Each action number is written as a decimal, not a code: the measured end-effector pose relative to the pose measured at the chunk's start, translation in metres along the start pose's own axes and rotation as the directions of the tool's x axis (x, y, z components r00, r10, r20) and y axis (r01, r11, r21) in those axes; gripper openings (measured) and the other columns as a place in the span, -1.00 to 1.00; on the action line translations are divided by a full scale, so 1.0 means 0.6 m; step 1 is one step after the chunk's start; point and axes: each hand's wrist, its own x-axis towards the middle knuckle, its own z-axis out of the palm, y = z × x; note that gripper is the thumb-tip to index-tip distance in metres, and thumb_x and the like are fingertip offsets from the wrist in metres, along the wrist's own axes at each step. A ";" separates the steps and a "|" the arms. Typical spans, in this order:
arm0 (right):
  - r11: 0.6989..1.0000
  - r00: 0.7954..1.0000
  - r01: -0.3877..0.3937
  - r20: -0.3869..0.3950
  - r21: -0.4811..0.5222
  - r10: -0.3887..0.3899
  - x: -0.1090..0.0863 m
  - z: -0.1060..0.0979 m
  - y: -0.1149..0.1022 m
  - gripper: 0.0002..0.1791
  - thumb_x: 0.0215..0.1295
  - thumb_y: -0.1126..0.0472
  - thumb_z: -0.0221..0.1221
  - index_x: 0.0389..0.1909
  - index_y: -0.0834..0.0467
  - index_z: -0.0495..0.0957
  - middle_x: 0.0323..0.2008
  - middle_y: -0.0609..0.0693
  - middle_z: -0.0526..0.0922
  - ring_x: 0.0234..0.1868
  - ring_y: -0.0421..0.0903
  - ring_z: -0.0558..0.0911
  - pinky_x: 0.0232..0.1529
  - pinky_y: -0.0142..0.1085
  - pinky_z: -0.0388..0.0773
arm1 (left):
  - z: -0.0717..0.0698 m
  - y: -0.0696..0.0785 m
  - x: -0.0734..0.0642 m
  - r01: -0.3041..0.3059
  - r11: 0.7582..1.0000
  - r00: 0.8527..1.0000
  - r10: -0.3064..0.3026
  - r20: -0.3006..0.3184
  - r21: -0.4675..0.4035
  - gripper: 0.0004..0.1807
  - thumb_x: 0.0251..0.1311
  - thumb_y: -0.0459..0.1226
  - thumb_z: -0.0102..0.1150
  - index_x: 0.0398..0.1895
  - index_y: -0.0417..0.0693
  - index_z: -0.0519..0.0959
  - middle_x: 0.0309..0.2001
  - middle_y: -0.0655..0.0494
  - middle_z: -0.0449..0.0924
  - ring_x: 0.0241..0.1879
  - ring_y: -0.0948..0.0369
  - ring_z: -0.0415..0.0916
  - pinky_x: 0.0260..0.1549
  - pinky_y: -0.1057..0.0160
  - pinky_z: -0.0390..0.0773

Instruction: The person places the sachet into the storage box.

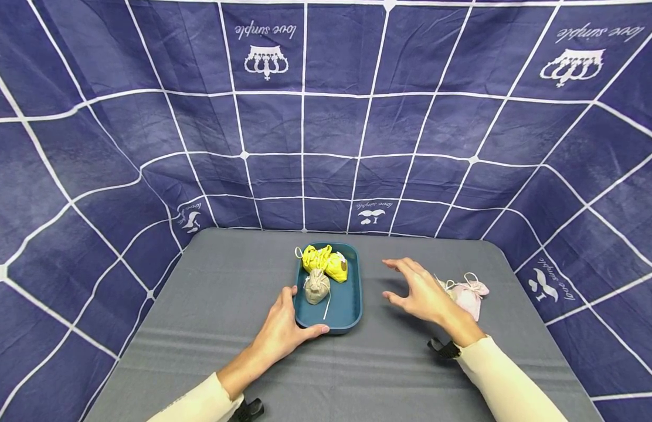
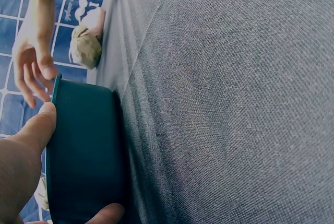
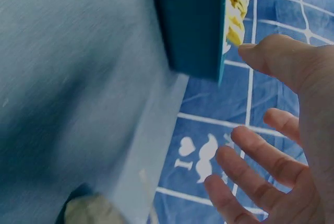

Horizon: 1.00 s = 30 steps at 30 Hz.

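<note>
A teal-blue rectangular tray (image 1: pixel 348 305) stands on the grey cloth. My left hand (image 1: pixel 281 331) holds its near left corner, thumb along the near rim and fingers at the left side. Inside lie two yellow drawstring pouches (image 1: pixel 336 268) at the far end and a beige drawstring pouch (image 1: pixel 316 287) in front of them, its cord trailing toward the near end. My right hand (image 1: pixel 423 293) hovers to the right of the tray, fingers spread, holding nothing. Beyond its wrist lie a pink pouch (image 1: pixel 468 300) and another beige pouch (image 2: pixel 85 46), mostly hidden by the hand in the head view.
The grey-covered table (image 1: pixel 215 287) is enclosed at the back and sides by blue cloth (image 1: pixel 336 123) with a white grid. Dark straps (image 1: pixel 443 348) sit at both wrists, below cream sleeves.
</note>
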 end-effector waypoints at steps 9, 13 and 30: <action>0.999 0.999 -0.026 -0.038 -0.023 0.025 -0.037 -0.013 0.037 -0.20 0.31 0.09 0.68 0.53 0.16 0.65 0.33 0.14 0.81 0.36 0.24 0.79 0.39 0.26 0.71 | 0.001 0.000 -0.001 0.006 1.000 1.000 -0.006 0.005 -0.004 0.27 -0.08 0.19 0.94 0.48 -0.38 0.41 0.46 -0.43 0.60 0.35 -0.34 0.72 0.36 -0.29 0.72; 0.998 0.997 -0.054 -0.048 -0.025 0.052 -0.051 -0.020 0.050 -0.20 0.30 0.09 0.68 0.53 0.17 0.65 0.32 0.15 0.80 0.39 0.29 0.76 0.41 0.31 0.67 | -0.001 0.000 -0.002 0.009 1.000 1.000 -0.009 0.005 -0.004 0.27 -0.07 0.19 0.94 0.48 -0.37 0.40 0.47 -0.43 0.59 0.35 -0.33 0.71 0.36 -0.29 0.72; 0.988 0.988 -0.132 -0.093 -0.081 0.124 -0.097 -0.049 0.093 -0.17 0.25 0.00 0.72 0.50 0.15 0.66 0.24 0.27 0.79 0.33 0.39 0.74 0.33 0.38 0.65 | 0.000 0.001 -0.001 0.002 1.000 1.000 -0.002 -0.001 -0.005 0.25 -0.07 0.20 0.94 0.45 -0.37 0.41 0.47 -0.42 0.60 0.36 -0.34 0.71 0.37 -0.29 0.71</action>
